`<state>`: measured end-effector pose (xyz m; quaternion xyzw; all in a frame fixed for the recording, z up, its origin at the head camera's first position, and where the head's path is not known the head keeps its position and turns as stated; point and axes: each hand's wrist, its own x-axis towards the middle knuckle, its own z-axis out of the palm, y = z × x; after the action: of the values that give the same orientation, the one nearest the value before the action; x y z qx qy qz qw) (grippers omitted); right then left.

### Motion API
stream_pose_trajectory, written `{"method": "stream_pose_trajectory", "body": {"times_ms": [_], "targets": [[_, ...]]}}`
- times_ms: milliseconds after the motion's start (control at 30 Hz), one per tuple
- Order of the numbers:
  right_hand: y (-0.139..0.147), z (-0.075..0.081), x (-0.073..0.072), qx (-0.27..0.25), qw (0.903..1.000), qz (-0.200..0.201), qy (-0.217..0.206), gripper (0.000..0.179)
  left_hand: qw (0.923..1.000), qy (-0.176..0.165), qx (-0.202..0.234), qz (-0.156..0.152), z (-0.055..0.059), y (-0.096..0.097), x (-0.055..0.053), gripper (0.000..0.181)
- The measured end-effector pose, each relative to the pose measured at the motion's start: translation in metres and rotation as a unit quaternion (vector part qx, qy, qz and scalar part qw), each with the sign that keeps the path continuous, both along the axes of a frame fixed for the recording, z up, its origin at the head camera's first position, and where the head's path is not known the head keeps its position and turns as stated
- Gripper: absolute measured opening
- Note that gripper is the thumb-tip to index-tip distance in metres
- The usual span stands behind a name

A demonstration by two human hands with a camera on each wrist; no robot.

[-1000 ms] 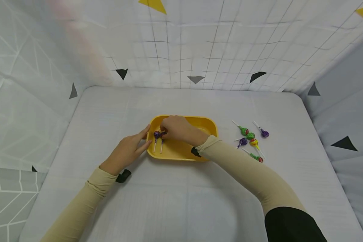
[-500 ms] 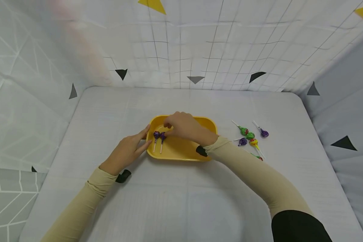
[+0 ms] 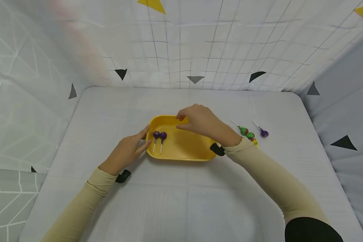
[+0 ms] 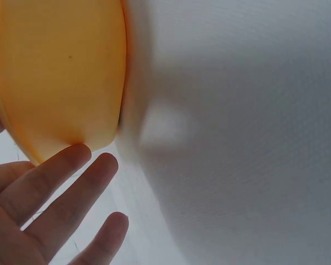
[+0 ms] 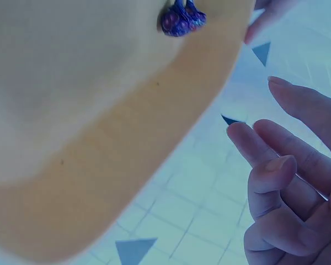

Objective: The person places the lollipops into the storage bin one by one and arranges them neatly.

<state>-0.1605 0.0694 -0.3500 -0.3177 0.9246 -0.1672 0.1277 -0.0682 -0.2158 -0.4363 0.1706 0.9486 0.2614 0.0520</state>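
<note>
Two purple-wrapped lollipops, one on the left (image 3: 156, 135) and one on the right (image 3: 163, 136), lie side by side in a yellow tray (image 3: 184, 148), sticks toward the person. My left hand (image 3: 125, 151) rests against the tray's left end. In the left wrist view its fingers (image 4: 60, 215) are fairly straight, some touching the outer wall. Over the tray's far right part is my right hand (image 3: 201, 121), thumb and fingers apart, holding nothing. The right wrist view shows its fingers (image 5: 292, 105) loosely bent, beside the tray's rim.
Right of the tray lie a green lollipop (image 3: 243, 130), a second green one (image 3: 250, 135), a purple one (image 3: 264, 133) and a partly covered yellow one (image 3: 255, 142). The right sleeve (image 3: 269, 171) hides the area below them. A white cloth (image 3: 157, 201) covers the table.
My right hand has let go of the second purple lollipop in the tray and moved right and away from it. The sleeve now covers some loose lollipops. My left hand has stayed put.
</note>
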Motion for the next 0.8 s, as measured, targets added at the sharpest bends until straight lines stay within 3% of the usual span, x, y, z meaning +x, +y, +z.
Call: {"method": "stream_pose_trajectory", "body": {"times_ms": [400, 800], "targets": [[0.061, 0.011, 0.007, -0.025, 0.9968, -0.075, 0.012, 0.034, 1.0, 0.008, 0.0, -0.002, -0.001, -0.002, 0.001, 0.067], [0.11, -0.001, 0.012, -0.023, 0.991, -0.132, 0.006, 0.034, 0.9999, 0.009, 0.004, -0.004, -0.001, -0.001, 0.001, 0.067]]}}
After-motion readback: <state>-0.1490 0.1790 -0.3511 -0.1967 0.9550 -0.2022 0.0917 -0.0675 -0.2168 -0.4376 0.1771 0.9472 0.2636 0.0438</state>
